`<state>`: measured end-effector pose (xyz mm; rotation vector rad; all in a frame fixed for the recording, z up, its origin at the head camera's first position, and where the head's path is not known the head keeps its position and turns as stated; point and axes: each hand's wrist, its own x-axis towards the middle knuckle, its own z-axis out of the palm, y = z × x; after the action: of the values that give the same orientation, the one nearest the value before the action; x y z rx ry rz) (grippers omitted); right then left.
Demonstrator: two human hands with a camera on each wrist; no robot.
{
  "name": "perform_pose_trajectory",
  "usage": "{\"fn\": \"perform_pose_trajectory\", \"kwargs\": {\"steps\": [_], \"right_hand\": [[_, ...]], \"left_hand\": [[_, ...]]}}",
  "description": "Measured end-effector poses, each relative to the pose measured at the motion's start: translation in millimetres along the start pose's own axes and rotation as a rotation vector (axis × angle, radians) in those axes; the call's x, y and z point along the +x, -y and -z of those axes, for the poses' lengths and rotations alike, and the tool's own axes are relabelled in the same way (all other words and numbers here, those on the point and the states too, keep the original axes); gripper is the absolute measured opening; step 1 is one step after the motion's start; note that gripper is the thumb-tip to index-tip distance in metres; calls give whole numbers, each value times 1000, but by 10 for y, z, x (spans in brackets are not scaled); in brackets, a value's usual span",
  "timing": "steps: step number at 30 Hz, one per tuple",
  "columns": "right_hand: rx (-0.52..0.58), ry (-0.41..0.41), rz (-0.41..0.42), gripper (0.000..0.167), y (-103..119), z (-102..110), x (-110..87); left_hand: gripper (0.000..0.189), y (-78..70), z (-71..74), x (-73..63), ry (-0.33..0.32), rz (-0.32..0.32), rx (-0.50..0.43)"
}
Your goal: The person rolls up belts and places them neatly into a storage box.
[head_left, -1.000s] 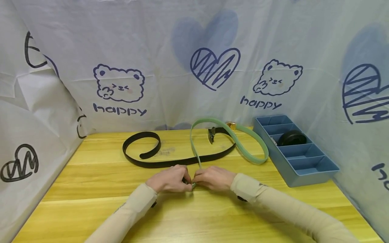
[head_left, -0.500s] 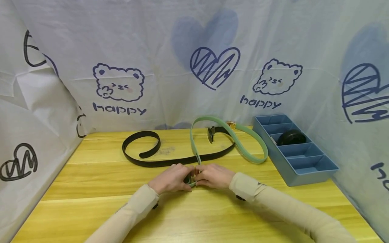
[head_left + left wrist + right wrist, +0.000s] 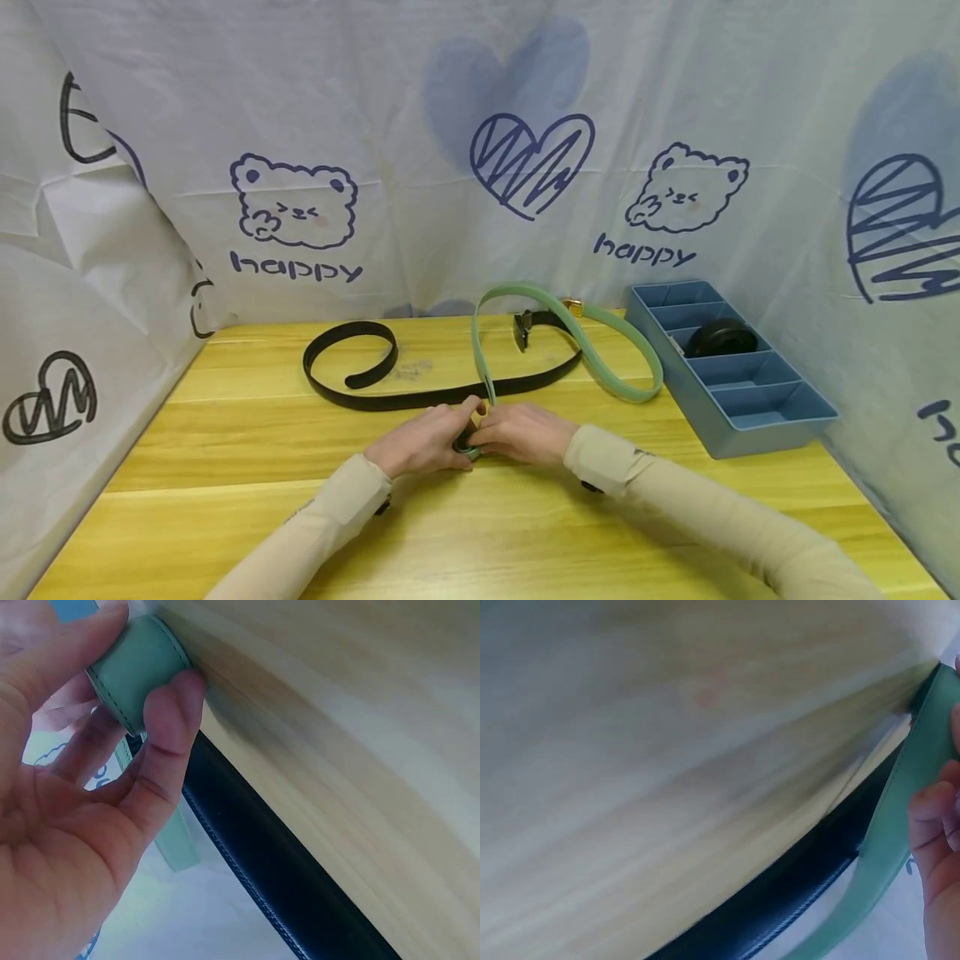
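Note:
Low over the front middle of the table, my left hand (image 3: 427,437) grips the rolled end (image 3: 139,667) of a green belt (image 3: 517,289), thumb on one side and fingers on the other. Facing it, my right hand (image 3: 528,433) pinches the same belt at the roll, its fingers curled; most of its grip is cut off in the right wrist view. From the roll the strap runs away from me, loops at the back and ends in a gold buckle (image 3: 573,307). A black belt (image 3: 405,403) lies under it, curled at its left end, with a dark buckle (image 3: 522,329).
A blue divided box (image 3: 742,446) stands on the right of the wooden table (image 3: 225,500). One compartment holds a coiled black belt (image 3: 722,337). White printed cloth (image 3: 412,208) hangs behind the table and along both sides.
The fingers of both hands have shifted around the green roll, the left index finger lifting and the right fingertips moving left over it. The rest of the belt stays nearly in place.

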<state>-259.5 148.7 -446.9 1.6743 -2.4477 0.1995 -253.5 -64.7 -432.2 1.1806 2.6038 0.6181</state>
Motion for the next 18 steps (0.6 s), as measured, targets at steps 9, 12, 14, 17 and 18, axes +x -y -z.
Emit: {"fn": "perform_pose_trajectory", "kwargs": {"steps": [9,12,14,17,18], "right_hand": [[91,28,-26,16,18,22,44],[181,54,-78,20,1,11,24],[233,68,-106,22,-11,1,6],[242,79,-102,24,-22,-11,-8],[232,80,-93,24,-23,-14,-7]], "left_hand": [[24,11,-24,-17,-60,0,40],[25,8,-20,-8,-75,-11,63],[26,15,-20,3,-76,-16,67],[25,21,-23,16,-62,-27,70],[24,23,-24,18,-54,-33,70]]}}
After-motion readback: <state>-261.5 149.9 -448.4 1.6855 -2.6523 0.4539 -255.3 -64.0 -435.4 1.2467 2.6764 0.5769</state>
